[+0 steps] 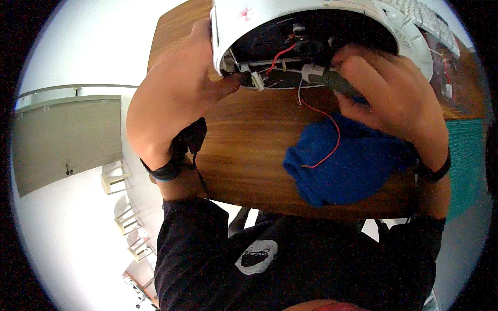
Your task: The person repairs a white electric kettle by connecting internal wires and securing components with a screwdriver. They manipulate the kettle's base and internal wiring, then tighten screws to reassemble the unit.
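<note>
A white appliance housing (pixel 264 11) lies open at the back of the wooden table (pixel 238 150), showing a dark interior with wires and small parts. My left hand (pixel 181 88) grips the housing's left side, thumb near a small white connector (pixel 257 80). My right hand (pixel 384 90) is curled at the opening around a dark grey cylindrical part (pixel 332 79) with a pale label; some fingertips are hidden. A thin red wire (pixel 336 135) trails down from there over a crumpled blue cloth (pixel 347 166).
A white disc-shaped piece (pixel 423 62), a white keyboard (pixel 436 26) and small wired parts (pixel 447 88) are at the back right. A teal mat (pixel 464 166) lies right of my forearm. Pale chairs (pixel 127 215) stand beyond the table on the left, near a greenish-grey panel (pixel 67 140).
</note>
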A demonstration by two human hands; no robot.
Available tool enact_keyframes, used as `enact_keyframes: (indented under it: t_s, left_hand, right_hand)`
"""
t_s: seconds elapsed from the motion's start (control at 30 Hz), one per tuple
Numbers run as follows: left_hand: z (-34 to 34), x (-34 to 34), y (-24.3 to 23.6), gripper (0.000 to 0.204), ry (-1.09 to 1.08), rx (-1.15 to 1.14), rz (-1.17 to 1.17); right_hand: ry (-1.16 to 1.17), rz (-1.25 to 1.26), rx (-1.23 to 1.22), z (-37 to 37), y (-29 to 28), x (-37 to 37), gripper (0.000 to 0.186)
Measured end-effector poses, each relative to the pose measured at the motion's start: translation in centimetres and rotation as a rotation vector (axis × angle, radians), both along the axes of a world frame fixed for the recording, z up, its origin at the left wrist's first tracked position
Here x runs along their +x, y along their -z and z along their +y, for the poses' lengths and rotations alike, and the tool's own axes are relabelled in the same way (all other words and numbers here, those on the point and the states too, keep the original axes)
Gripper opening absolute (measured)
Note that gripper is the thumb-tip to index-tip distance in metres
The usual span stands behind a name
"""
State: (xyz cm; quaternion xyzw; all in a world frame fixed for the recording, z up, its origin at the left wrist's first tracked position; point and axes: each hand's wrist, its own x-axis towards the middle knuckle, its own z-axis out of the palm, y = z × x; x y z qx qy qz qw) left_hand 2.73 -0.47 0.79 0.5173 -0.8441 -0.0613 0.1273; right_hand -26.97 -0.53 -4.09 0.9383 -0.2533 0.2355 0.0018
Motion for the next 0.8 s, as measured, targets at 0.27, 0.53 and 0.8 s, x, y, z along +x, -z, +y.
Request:
enact_keyframes:
  t_s: [0.27, 0.53, 0.8]
  left_hand:
    - [-0.6, -2.5, -1.3, 0.075, -0.08, -0.035, -0.065]
    - [-0.5, -4.1, -1.8, 0.066, 0.186, -0.404, -0.175]
    - [-1.3, -5.5, -2.9, 0.073, 0.091, -0.051, 0.141]
  right_hand:
    - [0.048, -0.074, -0.017, -0.8, 0.1, -0.8, 0.038]
    - [0.056, -0.077, -0.057, -1.2, -0.3, -1.8, 0.039]
    - [0.014, -0.039, 0.019, -1.2, -0.5, -2.4, 0.037]
